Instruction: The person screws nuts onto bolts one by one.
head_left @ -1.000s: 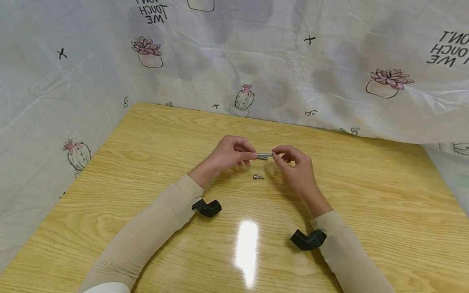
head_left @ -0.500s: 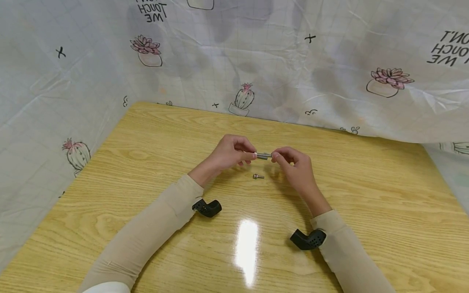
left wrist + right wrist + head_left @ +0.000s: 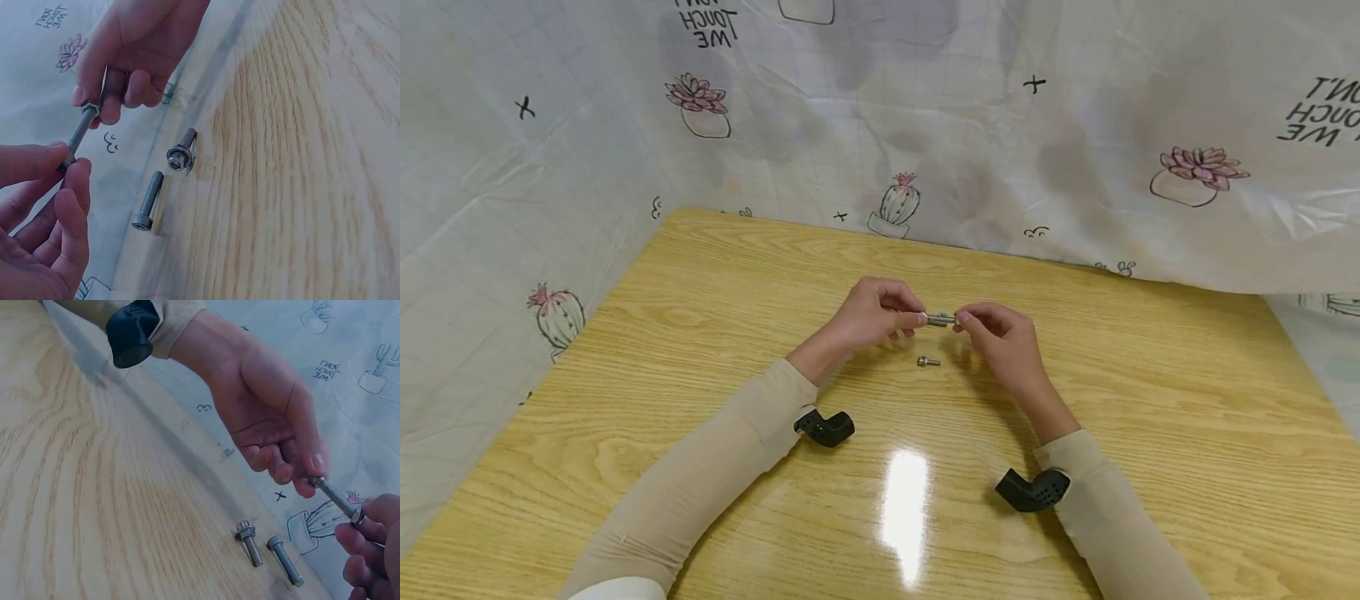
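Observation:
My left hand (image 3: 874, 312) pinches a steel socket-head bolt (image 3: 79, 132) by its head, between thumb and fingers, with the threaded shaft pointing toward the other hand. At the far end of that shaft, thumb and forefinger of my right hand (image 3: 1003, 333) pinch a small nut (image 3: 357, 516). The bolt is held above the table, roughly level in the head view. Below it lie two more bolts: a bare socket-head bolt (image 3: 149, 201) and a shorter-looking bolt carrying a nut and washer (image 3: 928, 362) near its head.
The wood-grain table (image 3: 760, 517) extends round both arms, with a bright glare patch in front. A pale printed curtain (image 3: 970, 150) hangs along its back and left sides. Black camera mounts (image 3: 826, 427) sit on both wrists.
The right fingertips have shifted slightly left along the bolt, and the right thumb has changed its place on the nut. The left hand and the bolts on the table stay put.

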Demonstrator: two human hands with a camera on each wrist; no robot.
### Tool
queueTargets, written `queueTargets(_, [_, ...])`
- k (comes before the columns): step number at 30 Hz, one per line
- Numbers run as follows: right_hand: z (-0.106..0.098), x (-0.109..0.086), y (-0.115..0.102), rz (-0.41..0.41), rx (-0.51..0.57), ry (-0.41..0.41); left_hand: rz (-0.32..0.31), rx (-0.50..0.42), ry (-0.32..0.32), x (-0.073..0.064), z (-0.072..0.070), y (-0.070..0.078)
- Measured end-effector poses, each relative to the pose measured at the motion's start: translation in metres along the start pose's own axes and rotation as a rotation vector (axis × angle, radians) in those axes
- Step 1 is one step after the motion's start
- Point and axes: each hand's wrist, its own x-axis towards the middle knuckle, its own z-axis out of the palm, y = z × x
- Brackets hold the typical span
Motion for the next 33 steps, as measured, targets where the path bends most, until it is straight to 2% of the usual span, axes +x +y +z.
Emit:
queueTargets(7, [-0.0026, 0.0029, 0.0017, -0.051, 0.103, -0.030, -0.010, -0.006, 0.015, 0.0023, 0.0000, 0.0014])
queueTargets(16, [-0.0060, 0.0029, 0.0019, -0.076, 0.108, -0.055, -0.030, 0.002, 0.027, 0.0020, 0.0002, 0.0046])
queueTargets(25, [-0.0069, 0.0033, 0.0029, -0.022, 0.068, -0.067, -0.013, 0.022, 0.037, 0.0012, 0.0023, 0.0081])
queueTargets(33, [-0.0053, 0.0023, -0.0001, 0.025, 0.046, -0.061, 0.012, 0.013, 0.003, 0.0005, 0.0046, 0.0078])
